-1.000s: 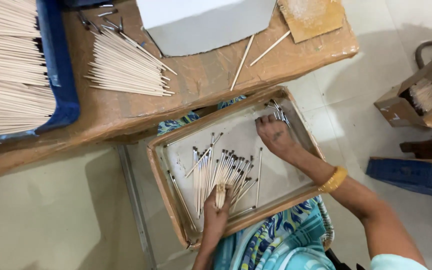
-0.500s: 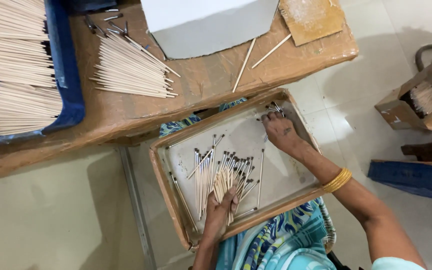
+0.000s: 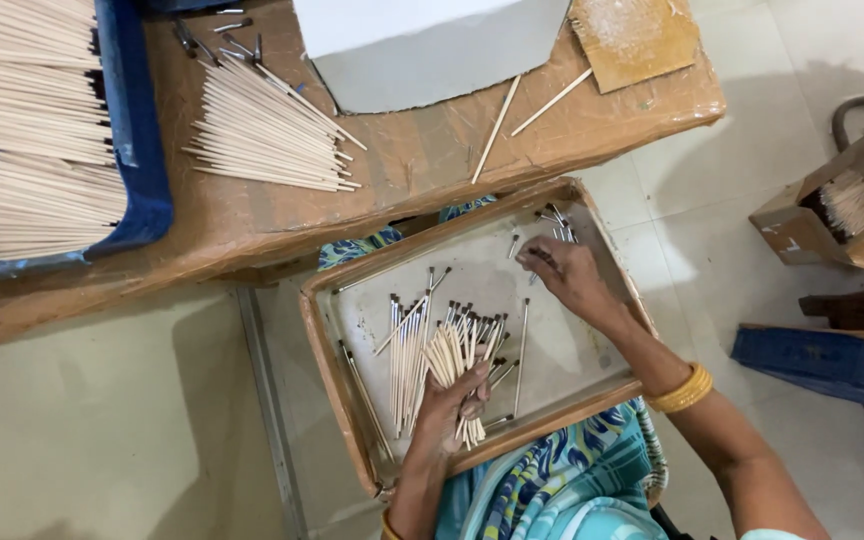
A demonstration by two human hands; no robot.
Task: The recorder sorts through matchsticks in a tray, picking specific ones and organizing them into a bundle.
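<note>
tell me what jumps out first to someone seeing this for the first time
The shallow wooden tray on the person's lap, scattered with thin dark-tipped sticks; the left hand grips a bunch of them while the right hand reaches for those at the far corner. Above, a loose pile of plain sticks lies on the brown table, beside a blue tray packed with more.

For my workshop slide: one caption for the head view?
Left hand gathers thin sticks in a wooden tray; right hand picks at loose ones.
</note>
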